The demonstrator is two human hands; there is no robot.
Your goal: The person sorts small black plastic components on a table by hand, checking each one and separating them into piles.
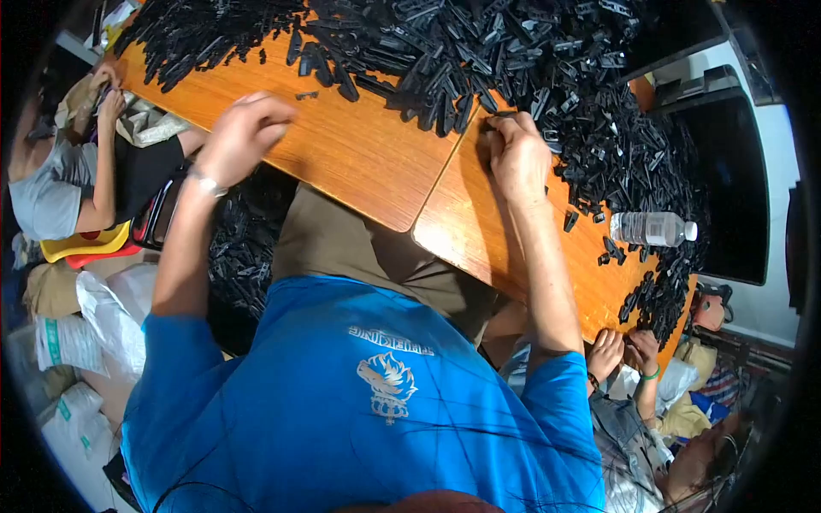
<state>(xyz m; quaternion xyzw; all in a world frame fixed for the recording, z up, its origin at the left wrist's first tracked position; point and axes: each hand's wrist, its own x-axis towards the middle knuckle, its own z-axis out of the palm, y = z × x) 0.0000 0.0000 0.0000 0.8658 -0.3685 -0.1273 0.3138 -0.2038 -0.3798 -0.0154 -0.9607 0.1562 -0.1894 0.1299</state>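
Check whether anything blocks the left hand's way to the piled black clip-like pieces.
Nothing visible blocks the left hand; one small dark piece lies on the wooden tabletop just short of the black clip-like pieces.

Well left of the clear, white-capped plastic bottle (648,229), the bare left hand (246,130) was too blurred to show any grip. Nearer the bottle, the bare right hand (521,156) hid whatever lay beneath it. Beyond the bottle, the upper edge cut off the black plastic clip heap (487,56).
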